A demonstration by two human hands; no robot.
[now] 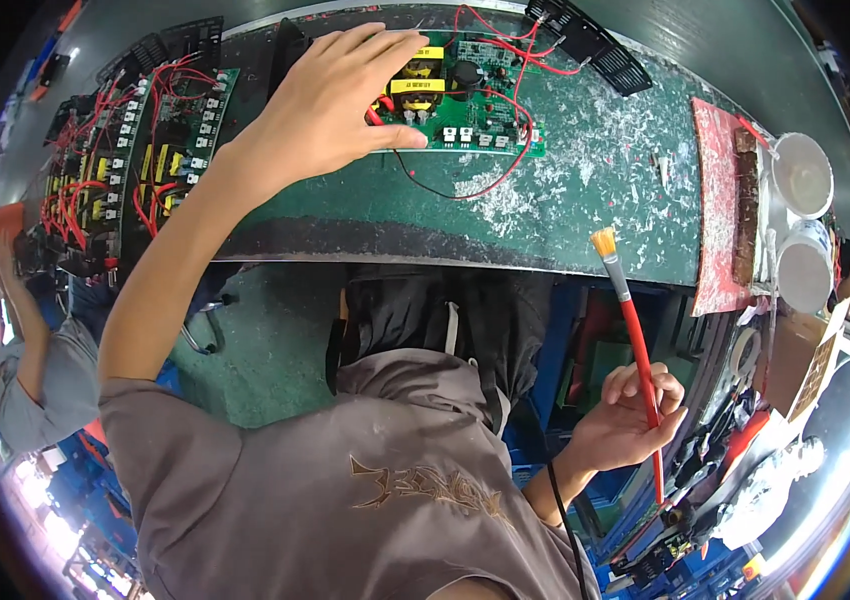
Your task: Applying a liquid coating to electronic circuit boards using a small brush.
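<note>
My left hand (335, 105) spans a green circuit board (465, 128), its thumb at the near edge and its fingers reaching toward the far side. Yellow-wrapped transformers (417, 85), a round black part and several upright white-faced components stand on that board. Red and black wires loop from it over the bench. In my right hand (635, 415), low at the right beyond the bench edge, is a paintbrush (635, 330) with a red handle. Its pale bristles point up and away from me, touching nothing.
More wired circuit boards (110, 170) crowd the bench's left end. Black slotted panels (590, 45) lie at the far edge. White flecks cover the green bench (585, 190). At right are a red board (715, 200) and two white cups (803, 175). A co-worker's arm (25, 310) shows far left.
</note>
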